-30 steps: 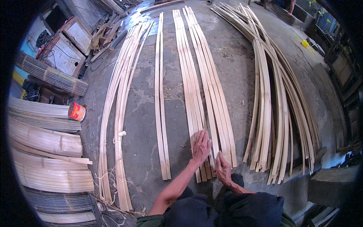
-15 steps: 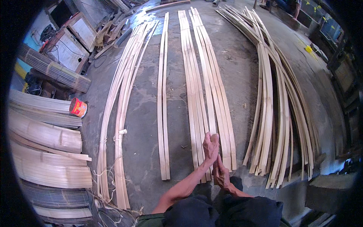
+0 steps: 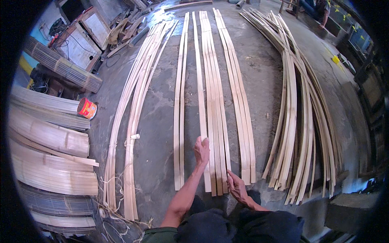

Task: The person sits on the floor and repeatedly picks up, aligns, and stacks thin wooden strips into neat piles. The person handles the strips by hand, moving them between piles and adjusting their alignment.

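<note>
My left hand (image 3: 201, 150) is closed around a long pale bamboo strip (image 3: 199, 81), which lies lengthwise just left of the central row of strips (image 3: 213, 89). The strip's near end shows below this hand. My right hand (image 3: 237, 187) rests against the right edge of that row near its near end, fingers stretched forward along the outer strip. Right of the row, apart from it, lies a smaller group of strips (image 3: 237, 89). A pair of strips (image 3: 180, 105) lies to the left of my left hand.
Tied bundles of strips (image 3: 133, 105) lie farther left. A loose crossed pile of strips (image 3: 296, 105) is at the right. Stacked bamboo slats (image 3: 52, 170), a red tin (image 3: 87, 108) and a rolled mat (image 3: 63, 67) line the left side. Another person (image 3: 320, 12) is at the far right.
My left hand has moved left with a strip, drawing it from the right group to the left side of the central row. My right hand stays near the row's right edge.
</note>
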